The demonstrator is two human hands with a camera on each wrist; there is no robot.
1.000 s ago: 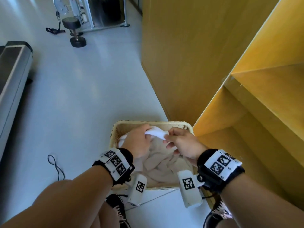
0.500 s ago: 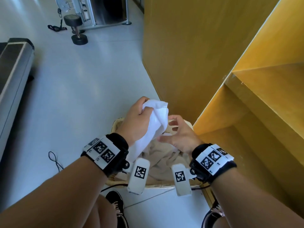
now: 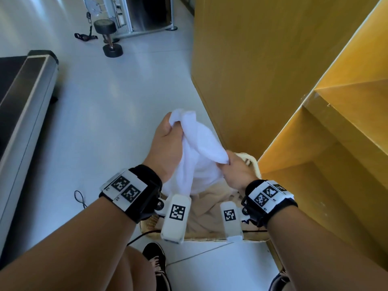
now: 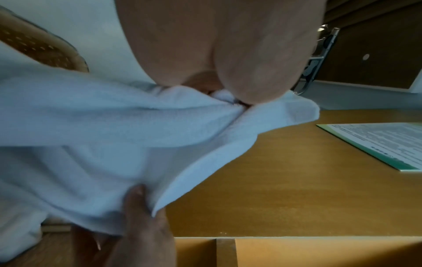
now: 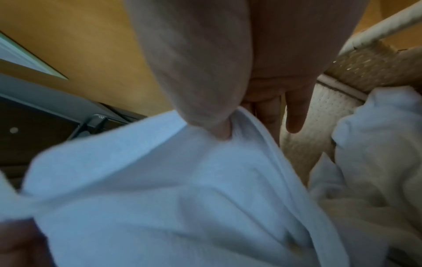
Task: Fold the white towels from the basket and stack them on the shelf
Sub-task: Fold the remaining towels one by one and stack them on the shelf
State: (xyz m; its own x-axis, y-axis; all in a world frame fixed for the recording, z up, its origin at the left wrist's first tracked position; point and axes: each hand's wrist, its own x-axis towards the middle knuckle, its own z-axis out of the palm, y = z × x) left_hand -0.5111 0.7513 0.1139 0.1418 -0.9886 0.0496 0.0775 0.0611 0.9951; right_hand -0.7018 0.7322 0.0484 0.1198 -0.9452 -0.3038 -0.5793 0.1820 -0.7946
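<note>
Towel point(image 3: 197, 148) at frame centre, unfolded, lifted above the basket point(image 3: 255, 164): we grip it with left hand point(image 3: 165, 148) and right hand point(image 3: 236, 171); beige cloth remains inside, shelf point(image 3: 346, 127) at right bare.

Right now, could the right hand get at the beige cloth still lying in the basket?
Probably yes, once it lets go. The right hand pinches the white towel just above the basket, and the beige cloth lies uncovered right below it; only the towel's hanging end drapes over part of it.
</note>
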